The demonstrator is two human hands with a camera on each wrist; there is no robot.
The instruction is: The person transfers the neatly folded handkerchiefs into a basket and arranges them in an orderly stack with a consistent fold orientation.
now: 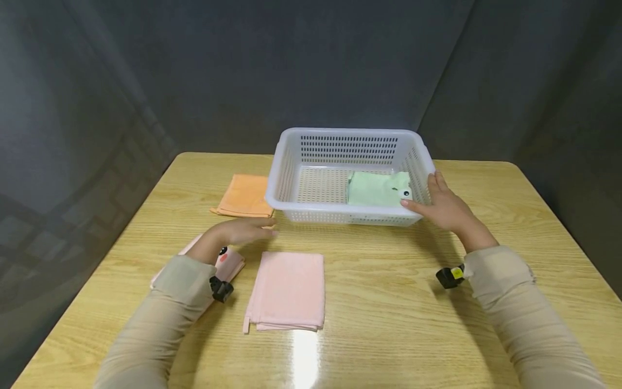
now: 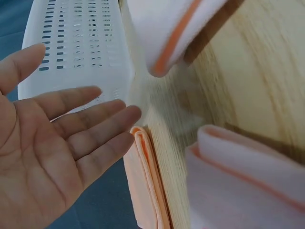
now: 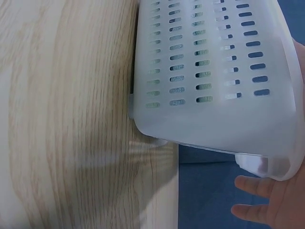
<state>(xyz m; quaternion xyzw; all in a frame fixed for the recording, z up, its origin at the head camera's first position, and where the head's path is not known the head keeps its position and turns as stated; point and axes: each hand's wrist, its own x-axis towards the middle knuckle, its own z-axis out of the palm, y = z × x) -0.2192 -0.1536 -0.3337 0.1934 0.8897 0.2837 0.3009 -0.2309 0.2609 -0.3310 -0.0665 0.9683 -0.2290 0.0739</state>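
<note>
Basket point(image 1: 311, 207) on table point(image 1: 384, 308) held green cloth point(image 1: 370, 189) bearing eye motif point(image 1: 406, 193). Left hand point(image 1: 238, 231) hovered near orange cloth point(image 1: 245, 194) and basket, fingers straight, slightly apart. Right hand point(image 1: 444, 209) touched basket's corner, fingers spread; couldn't tell if clamped. Yellow tag point(image 1: 457, 273) at right wrist was unreadable.

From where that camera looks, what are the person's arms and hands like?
Long beige sleeves, creased along the forearms. The left hand and right hand are gloveless. Small black devices sit at both wrists; the right one has a yellow patch.
</note>
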